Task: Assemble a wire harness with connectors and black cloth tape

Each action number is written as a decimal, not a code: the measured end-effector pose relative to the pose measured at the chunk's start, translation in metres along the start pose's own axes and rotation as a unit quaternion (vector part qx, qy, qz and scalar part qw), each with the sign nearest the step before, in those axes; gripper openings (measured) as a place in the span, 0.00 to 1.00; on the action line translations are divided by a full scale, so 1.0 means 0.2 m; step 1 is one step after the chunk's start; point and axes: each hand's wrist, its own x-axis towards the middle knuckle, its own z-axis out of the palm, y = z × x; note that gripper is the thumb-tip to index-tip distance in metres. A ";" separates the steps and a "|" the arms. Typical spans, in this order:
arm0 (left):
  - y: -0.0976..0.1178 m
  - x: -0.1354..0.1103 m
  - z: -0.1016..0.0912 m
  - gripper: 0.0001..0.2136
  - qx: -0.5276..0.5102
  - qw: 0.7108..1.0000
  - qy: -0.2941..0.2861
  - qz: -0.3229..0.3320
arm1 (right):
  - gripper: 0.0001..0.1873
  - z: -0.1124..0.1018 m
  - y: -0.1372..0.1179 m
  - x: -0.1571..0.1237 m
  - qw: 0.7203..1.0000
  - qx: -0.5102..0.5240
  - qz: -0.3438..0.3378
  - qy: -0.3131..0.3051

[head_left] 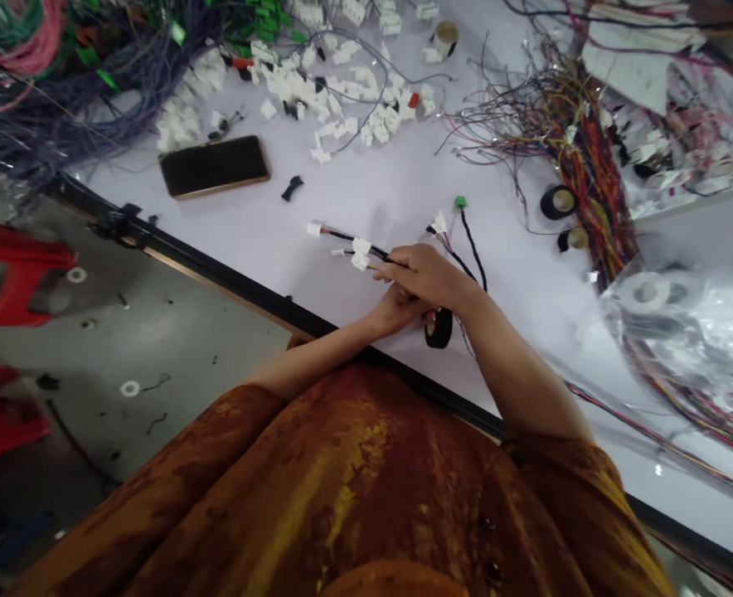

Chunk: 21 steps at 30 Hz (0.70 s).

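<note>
My right hand (425,272) is closed over a wire harness (376,250) just above the table's near edge. White connectors (360,246) stick out on the harness's left side. Beyond the hand, black-wrapped branches (473,245) reach away, one ending in a green connector (461,201) and another in a white connector (439,222). Partly covered by the right hand, my left hand (397,311) is closed, its fingertips against a roll of black tape (439,328). What else lies inside the left fingers is hidden.
A phone (215,167) and a small black piece (293,188) lie on the table (342,191). Farther back are piled white connectors (322,87) and purple wires (118,108). Rightward are bundled coloured wires (581,141), tape rolls (558,201) and a plastic bag (683,315). Red stools (12,274) stand left.
</note>
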 end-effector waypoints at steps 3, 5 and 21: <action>0.00 0.00 0.00 0.17 0.020 1.000 0.001 0.000 | 0.15 0.00 0.01 -0.02 1.000 0.025 0.003 -0.004; 0.00 -0.01 0.01 0.16 0.030 1.000 0.005 0.001 | 0.15 0.01 0.02 -0.02 1.000 0.022 0.001 -0.009; 0.02 0.00 0.01 0.11 0.016 1.000 -0.011 0.012 | 0.15 -0.06 0.02 -0.12 0.999 -0.024 -0.001 0.023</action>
